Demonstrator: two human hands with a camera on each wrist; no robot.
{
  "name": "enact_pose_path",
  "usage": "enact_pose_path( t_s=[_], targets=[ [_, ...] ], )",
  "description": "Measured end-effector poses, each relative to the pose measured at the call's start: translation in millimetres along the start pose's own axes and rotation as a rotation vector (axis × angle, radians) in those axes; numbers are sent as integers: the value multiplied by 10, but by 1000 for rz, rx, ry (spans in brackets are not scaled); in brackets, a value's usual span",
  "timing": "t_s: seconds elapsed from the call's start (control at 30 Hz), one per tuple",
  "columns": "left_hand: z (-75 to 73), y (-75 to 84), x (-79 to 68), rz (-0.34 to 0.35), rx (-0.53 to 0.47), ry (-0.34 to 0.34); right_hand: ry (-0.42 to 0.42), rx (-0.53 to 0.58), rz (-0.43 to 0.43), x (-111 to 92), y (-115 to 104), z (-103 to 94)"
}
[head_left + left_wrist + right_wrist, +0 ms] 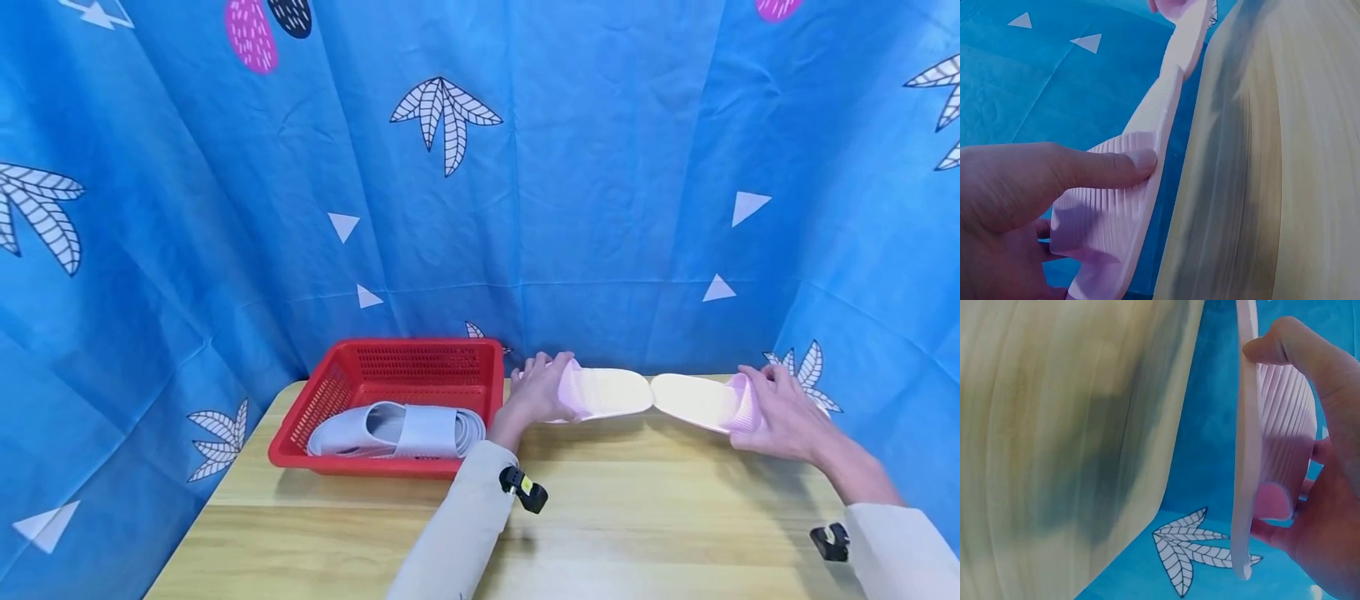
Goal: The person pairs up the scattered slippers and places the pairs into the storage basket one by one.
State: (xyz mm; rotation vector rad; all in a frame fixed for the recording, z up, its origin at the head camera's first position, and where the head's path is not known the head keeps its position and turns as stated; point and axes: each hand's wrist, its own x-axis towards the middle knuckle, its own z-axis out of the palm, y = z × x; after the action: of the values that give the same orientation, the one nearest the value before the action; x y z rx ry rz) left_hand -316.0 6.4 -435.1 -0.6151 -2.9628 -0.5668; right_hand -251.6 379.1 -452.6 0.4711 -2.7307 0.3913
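Observation:
Near the table's back edge, my left hand (538,390) grips a pale pink slide slipper (611,392) by its ribbed strap. In the left wrist view the thumb presses on that slipper's edge (1147,187), with the other fingers behind the strap. My right hand (791,417) holds a matching slipper (693,400) around its strap, thumb on the side of the sole (1247,456) in the right wrist view. Both slippers lie level, toes pointing outward, their heel ends meeting between the hands. Shadows fall on the tabletop beneath them.
Left of my left hand, a red perforated plastic basket (405,468) stands on the wooden table (637,517). Inside it lie pale grey-white slippers (427,429). A blue patterned curtain (600,208) hangs behind the table and along both sides.

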Motion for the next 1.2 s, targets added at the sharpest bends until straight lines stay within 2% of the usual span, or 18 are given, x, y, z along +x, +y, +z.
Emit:
enact_pose_path(
  t_s=[0.13, 0.43, 0.57, 0.97, 1.2],
  targets=[
    [-23, 4, -27, 25, 8, 39, 4, 22, 33, -48, 27, -2],
    [-152, 72, -89, 113, 46, 93, 58, 36, 46, -126, 31, -66],
    [-194, 86, -117, 120, 71, 117, 105, 40, 61, -134, 14, -86],
    [-362, 15, -297, 129, 2, 230, 150, 45, 92, -91, -99, -181],
    [-479, -19, -371, 168, -1, 317, 230, 61, 107, -105, -167, -265]
  ],
)
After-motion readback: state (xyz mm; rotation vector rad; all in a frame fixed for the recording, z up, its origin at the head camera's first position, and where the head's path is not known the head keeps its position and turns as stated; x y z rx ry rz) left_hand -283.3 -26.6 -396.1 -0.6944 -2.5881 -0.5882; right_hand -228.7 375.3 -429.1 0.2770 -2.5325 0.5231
